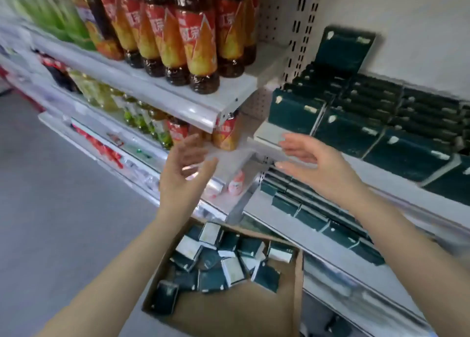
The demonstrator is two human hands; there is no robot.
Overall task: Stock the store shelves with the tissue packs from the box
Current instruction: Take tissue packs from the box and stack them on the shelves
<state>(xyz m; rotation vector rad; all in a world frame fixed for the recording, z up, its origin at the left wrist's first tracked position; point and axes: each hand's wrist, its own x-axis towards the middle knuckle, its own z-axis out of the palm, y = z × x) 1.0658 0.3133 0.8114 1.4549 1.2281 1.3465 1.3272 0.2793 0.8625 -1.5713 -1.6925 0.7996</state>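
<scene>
Both grips empty, up at the shelf edge.
Loose tissue packs [216, 265] sit jumbled in the cardboard box [229, 313] below my forearms. Stocked packs [348, 130] lie in tight overlapping rows on the right-hand shelf [269, 133], presumably the pattern to match. Left grip [183, 169] and right grip [312, 163] are released, with fingers spread and relaxed, palms roughly facing, holding nothing. Red-label bottles [193, 44] fill the bay to the left.

Glossy packs [295, 113] — cardboard box [229, 308] — metal shelf [178, 100]
</scene>
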